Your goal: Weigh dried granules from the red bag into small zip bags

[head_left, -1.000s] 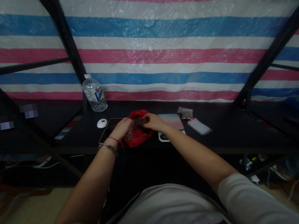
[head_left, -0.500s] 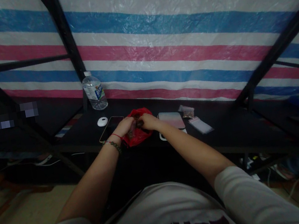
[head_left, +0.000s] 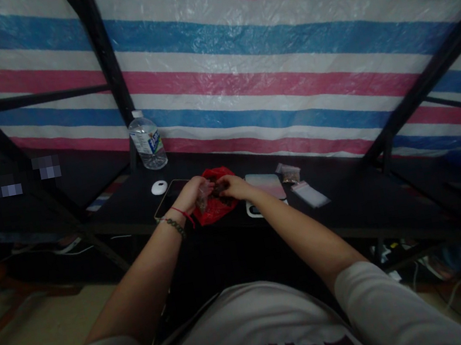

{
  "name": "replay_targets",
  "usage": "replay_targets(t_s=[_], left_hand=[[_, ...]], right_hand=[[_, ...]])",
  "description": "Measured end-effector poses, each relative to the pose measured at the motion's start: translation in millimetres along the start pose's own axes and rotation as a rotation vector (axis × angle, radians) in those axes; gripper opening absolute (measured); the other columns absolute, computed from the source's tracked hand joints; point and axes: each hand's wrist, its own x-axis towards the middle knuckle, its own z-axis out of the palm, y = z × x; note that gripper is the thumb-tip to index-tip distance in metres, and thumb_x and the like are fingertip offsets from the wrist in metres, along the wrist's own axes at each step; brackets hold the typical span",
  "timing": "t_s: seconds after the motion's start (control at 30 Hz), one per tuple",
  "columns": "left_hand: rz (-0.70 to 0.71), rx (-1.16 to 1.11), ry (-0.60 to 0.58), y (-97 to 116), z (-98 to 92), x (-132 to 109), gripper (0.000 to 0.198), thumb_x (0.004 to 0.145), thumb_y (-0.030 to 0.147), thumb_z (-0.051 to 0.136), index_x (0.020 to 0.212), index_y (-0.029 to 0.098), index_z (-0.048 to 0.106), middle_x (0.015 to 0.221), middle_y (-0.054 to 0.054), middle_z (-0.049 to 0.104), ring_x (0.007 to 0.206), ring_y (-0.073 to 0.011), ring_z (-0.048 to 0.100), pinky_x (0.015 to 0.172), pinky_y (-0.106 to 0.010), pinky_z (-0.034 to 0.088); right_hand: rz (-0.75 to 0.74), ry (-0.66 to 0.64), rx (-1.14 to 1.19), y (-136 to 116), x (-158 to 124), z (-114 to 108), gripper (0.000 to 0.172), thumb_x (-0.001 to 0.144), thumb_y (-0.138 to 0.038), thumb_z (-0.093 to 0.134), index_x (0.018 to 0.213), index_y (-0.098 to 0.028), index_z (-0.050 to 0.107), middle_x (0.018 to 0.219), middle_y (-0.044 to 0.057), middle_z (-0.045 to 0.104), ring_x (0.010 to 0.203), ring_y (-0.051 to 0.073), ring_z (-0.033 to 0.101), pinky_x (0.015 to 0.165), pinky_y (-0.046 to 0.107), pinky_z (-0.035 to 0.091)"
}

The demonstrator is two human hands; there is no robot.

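A red plastic bag (head_left: 217, 207) with dark small pieces in it lies on the black table (head_left: 352, 204) in front of me. My left hand (head_left: 190, 194) is closed on a small clear pouch held over the bag's left side. My right hand (head_left: 233, 187) is pinched over the bag's opening, its fingertips meeting the pouch; what it pinches is too small to name. A red string and a beaded band circle my left wrist.
A phone (head_left: 168, 198), a white round item (head_left: 159, 187) and a water bottle (head_left: 147, 141) stand left of the bag. A pink-white scale or pad (head_left: 265, 187), a filled small pouch (head_left: 288, 173) and flat clear pouches (head_left: 309, 194) lie to the right. Black frame bars cross both sides.
Both hands stayed over the red bag, drawing closer together at the clear pouch; the view shifted slightly.
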Motion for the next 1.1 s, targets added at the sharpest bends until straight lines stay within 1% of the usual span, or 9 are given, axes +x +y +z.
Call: replay_targets(t_s=[0.07,0.2,0.3,0.43,0.57,0.7,0.8,1.0,1.1], left_hand=[[-0.014,-0.028,0.005,0.7,-0.6,0.2,0.012,0.075,0.024,0.051,0.075,0.014,0.057,0.079,-0.007,0.068,0.071,-0.0150,0.065,0.073,-0.029,0.052],[-0.018,-0.053,0.023,3.2,-2.1,0.7,0.011,0.078,0.020,0.048,0.073,0.016,0.057,0.079,-0.006,0.068,0.072,-0.0147,0.065,0.074,-0.028,0.051],[-0.001,-0.070,0.039,7.8,-1.0,-1.6,0.010,0.079,0.019,0.048,0.073,0.017,0.055,0.080,-0.005,0.068,0.075,-0.0140,0.065,0.076,-0.027,0.050],[0.016,-0.073,0.044,12.3,2.0,-5.5,0.005,0.077,0.017,0.051,0.074,0.017,0.055,0.079,-0.004,0.067,0.074,-0.0132,0.064,0.074,-0.024,0.049],[0.065,-0.018,0.022,12.2,3.3,-7.4,0.004,0.075,0.017,0.053,0.074,0.016,0.056,0.078,-0.005,0.066,0.074,-0.0144,0.063,0.069,-0.024,0.047],[0.072,0.030,-0.002,12.1,3.1,-8.8,0.004,0.073,0.018,0.053,0.076,0.016,0.056,0.081,-0.006,0.068,0.076,-0.0161,0.063,0.070,-0.026,0.047],[0.091,0.059,-0.007,11.6,2.7,-9.0,0.004,0.072,0.018,0.054,0.076,0.016,0.055,0.082,-0.006,0.068,0.077,-0.0162,0.063,0.070,-0.025,0.046],[0.092,0.119,-0.037,8.7,3.0,-8.0,0.007,0.071,0.021,0.059,0.074,0.016,0.056,0.075,-0.004,0.065,0.068,-0.0144,0.060,0.062,-0.024,0.043],[0.121,0.195,-0.022,9.1,3.1,-8.2,0.009,0.069,0.022,0.062,0.072,0.016,0.057,0.070,-0.002,0.062,0.065,-0.0136,0.057,0.060,-0.024,0.041]], right_hand=[[0.009,0.003,0.037,-0.1,-1.9,-1.4,0.040,0.067,-0.007,0.069,0.105,-0.017,0.064,0.099,0.003,0.067,0.084,0.014,0.063,0.083,0.030,0.050],[-0.016,0.020,0.072,-2.5,-6.4,-5.8,0.043,0.067,-0.006,0.067,0.108,-0.017,0.063,0.105,0.004,0.067,0.091,0.015,0.063,0.087,0.031,0.049],[-0.026,0.060,0.080,-4.4,-8.8,-8.2,0.041,0.066,-0.007,0.068,0.107,-0.016,0.064,0.104,0.004,0.067,0.091,0.015,0.063,0.089,0.032,0.048],[-0.017,0.066,0.045,-5.7,-9.5,-8.0,0.039,0.066,-0.007,0.068,0.103,-0.016,0.066,0.101,0.005,0.068,0.090,0.016,0.064,0.089,0.033,0.049],[-0.033,0.059,0.049,-7.5,-11.4,-7.4,0.039,0.065,-0.006,0.069,0.102,-0.016,0.067,0.100,0.004,0.069,0.090,0.017,0.065,0.088,0.033,0.049],[-0.018,0.044,0.124,-9.3,-14.7,-8.6,0.038,0.066,-0.005,0.067,0.102,-0.016,0.067,0.098,0.004,0.070,0.089,0.016,0.066,0.087,0.033,0.050],[-0.026,0.052,0.119,-10.4,-15.3,-9.5,0.037,0.066,-0.005,0.067,0.101,-0.016,0.067,0.100,0.004,0.070,0.089,0.016,0.066,0.088,0.032,0.050],[-0.025,0.083,0.078,-12.9,-14.0,-9.6,0.037,0.066,-0.005,0.067,0.101,-0.017,0.067,0.100,0.004,0.070,0.092,0.017,0.065,0.090,0.034,0.049],[-0.017,0.078,0.083,-12.0,-14.3,-8.9,0.037,0.066,-0.007,0.068,0.102,-0.016,0.066,0.101,0.004,0.070,0.091,0.017,0.065,0.090,0.034,0.049]])
